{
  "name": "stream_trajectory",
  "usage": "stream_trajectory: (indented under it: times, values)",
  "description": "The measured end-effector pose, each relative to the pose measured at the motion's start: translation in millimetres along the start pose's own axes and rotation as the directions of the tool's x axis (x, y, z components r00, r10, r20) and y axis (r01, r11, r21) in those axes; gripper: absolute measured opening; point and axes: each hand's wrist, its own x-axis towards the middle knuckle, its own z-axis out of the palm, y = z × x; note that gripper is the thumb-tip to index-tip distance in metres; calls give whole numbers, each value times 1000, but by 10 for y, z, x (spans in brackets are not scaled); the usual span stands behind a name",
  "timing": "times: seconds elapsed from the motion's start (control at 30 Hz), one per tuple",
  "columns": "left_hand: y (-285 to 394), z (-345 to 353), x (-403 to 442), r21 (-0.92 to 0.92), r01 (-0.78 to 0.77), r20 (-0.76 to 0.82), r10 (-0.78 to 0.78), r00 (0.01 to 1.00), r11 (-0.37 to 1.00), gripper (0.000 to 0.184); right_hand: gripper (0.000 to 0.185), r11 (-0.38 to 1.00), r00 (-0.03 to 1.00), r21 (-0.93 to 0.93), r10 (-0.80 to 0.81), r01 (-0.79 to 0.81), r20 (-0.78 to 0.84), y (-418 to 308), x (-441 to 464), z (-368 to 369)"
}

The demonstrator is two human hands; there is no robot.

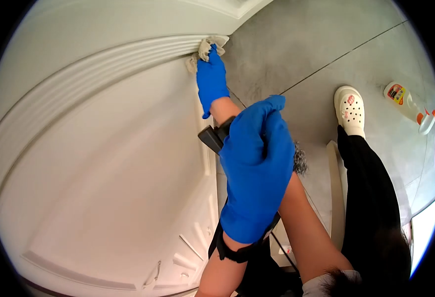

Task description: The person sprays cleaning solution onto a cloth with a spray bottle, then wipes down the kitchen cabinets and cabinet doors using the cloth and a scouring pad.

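My right hand point(212, 81), in a blue rubber glove, is closed on a crumpled beige cloth point(206, 51). It presses the cloth against the end of a ribbed white moulding point(143, 49), where this meets the grey floor. Nearer the camera, my left hand point(257, 153) wears the same kind of glove and crosses over my right forearm. Its fingers are curled in, and the inside of the grip is hidden. A black strap point(235, 252) circles the left wrist. Beside the right wrist a black device point(210, 138) shows, partly covered by the left glove.
A large white panelled surface point(113, 168) with handles low down fills the left. On the tiled floor point(306, 39) at right lies a spray bottle point(406, 103) with an orange and white trigger. A foot in a cream clog point(350, 110) stands between. Grey fuzzy material point(300, 158) shows behind the left glove.
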Motion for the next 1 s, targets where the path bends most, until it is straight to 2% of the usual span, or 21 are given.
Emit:
stream_trajectory:
  times: [0.03, 0.07, 0.13, 0.2, 0.23, 0.33, 0.37, 0.43, 0.47, 0.53, 0.57, 0.63, 0.7, 0.73, 0.77, 0.8, 0.83, 0.9, 0.93, 0.97, 1.0]
  values:
    - [-15, 41, 5, -8, -16, -27, 15, 1000, 1000, 19, 51, 984, 991, -144, -113, 103, -66, 37, -19, 70]
    - [-27, 68, 12, -13, -33, -44, 32, 999, 999, 19, 51, 984, 990, -138, -123, 113, -63, -27, 2, 79]
    - [-68, 105, 3, -41, -39, -59, 36, 998, 998, 19, 52, 982, 992, 171, 99, -85, -74, -129, 2, 53]
    - [-90, 79, -11, -62, -20, -64, 16, 998, 998, 19, 52, 925, 987, 346, 163, -154, 3, -180, 60, -28]
    - [-76, 52, -14, -40, -18, -55, 16, 998, 999, 20, 52, 868, 954, 397, 281, -297, 102, -201, 106, -57]
    - [-113, 26, -69, -46, 11, -57, -14, 998, 999, 19, 39, 880, 951, 360, 283, -309, 125, -266, -56, -17]
    - [-138, 11, -56, -66, 23, -65, -28, 997, 998, 19, 35, 964, 995, 245, 95, -102, 41, -191, -86, 78]
    - [-145, -27, -44, -38, 17, -67, -19, 998, 999, 19, 41, 979, 994, 179, 93, -103, 61, -409, -289, 24]
    - [-132, -31, -66, -18, 16, -72, -17, 997, 1000, 19, 41, 979, 993, 172, 104, -112, 57, -471, -292, -47]
    - [-51, -24, -87, -48, 70, -69, -73, 995, 996, 19, 41, 873, 944, 357, 309, -331, 118, -544, -161, -122]
    - [-11, -30, -79, -72, 112, -68, -117, 991, 991, 20, 39, 933, 946, 177, 291, -313, 141, -447, -85, -162]
    - [25, -25, -113, -86, 65, -66, -70, 995, 994, 19, 41, 882, 935, 319, 295, -346, 197, -540, -183, -41]
    - [-26, 5, -165, -137, 6, -107, -21, 994, 991, 17, 49, 960, 969, 259, 38, -103, 243, -559, -511, -42]
    - [-78, -17, -178, -137, 20, -103, -35, 994, 990, 17, 51, 979, 958, 61, -204, 195, 204, -507, -596, 8]
    - [-128, -76, -169, -123, -88, -213, 61, 975, 988, 17, 52, 875, 888, -163, -434, 455, 153, -457, -680, 57]
    - [-144, -110, -149, -95, -203, -318, 163, 934, 975, 18, 47, 897, 898, -57, -435, 438, 62, -159, -482, 116]
    - [-83, -111, -135, -116, -184, -434, 117, 893, 976, 20, 43, 900, 901, 52, -432, 433, -29, 150, -285, 174]
    - [18, -140, -117, -108, -144, -503, 71, 861, 984, 21, 48, 977, 979, 114, -189, 180, 73, -247, -160, -73]
    - [51, -147, -97, -114, -106, -569, 22, 822, 988, 23, 51, 972, 971, 71, -228, 223, 69, -231, -133, -90]
    - [27, -126, -69, -48, -165, -613, 101, 784, 985, 26, 53, 942, 940, 13, -335, 335, 59, -181, -190, -64]
    - [12, -143, -59, -46, -176, -613, 111, 782, 983, 26, 55, 843, 852, -121, -523, 524, 43, -27, -194, -30]
